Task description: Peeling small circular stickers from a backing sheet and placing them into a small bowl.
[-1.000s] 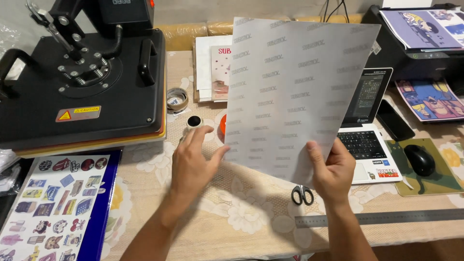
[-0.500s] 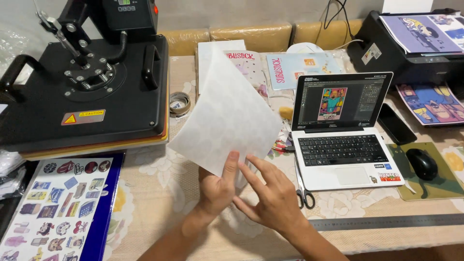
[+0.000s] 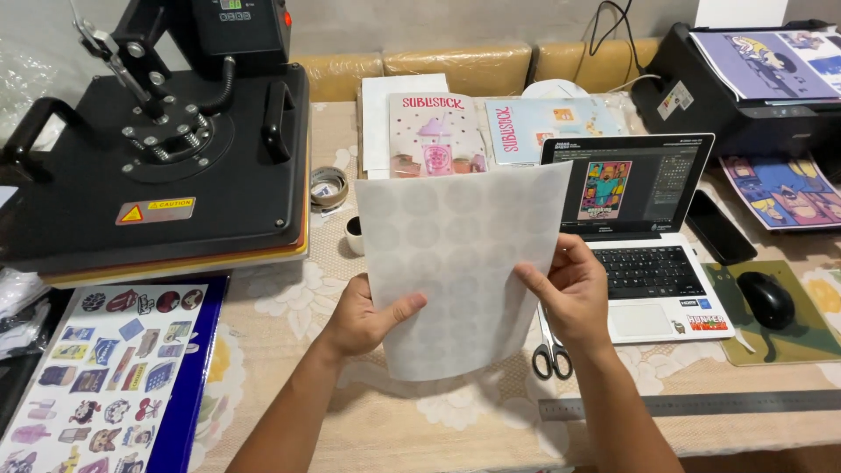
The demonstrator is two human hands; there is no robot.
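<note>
Left hand (image 3: pixel 363 314) and right hand (image 3: pixel 569 293) now grasp opposite side edges of the white translucent sheet with faint round marks (image 3: pixel 460 263).
Half a second ago both pinched its bottom edge; it now faces the camera upright above the lace-covered tabletop (image 3: pixel 289 298), before the laptop (image 3: pixel 648 236).

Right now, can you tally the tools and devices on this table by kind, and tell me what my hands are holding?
Heat press: 1
Laptop: 1
Printer: 1
Computer mouse: 1
Scissors: 1
Metal ruler: 1
Total: 6
Left hand and right hand hold 1 white sheet.
</note>
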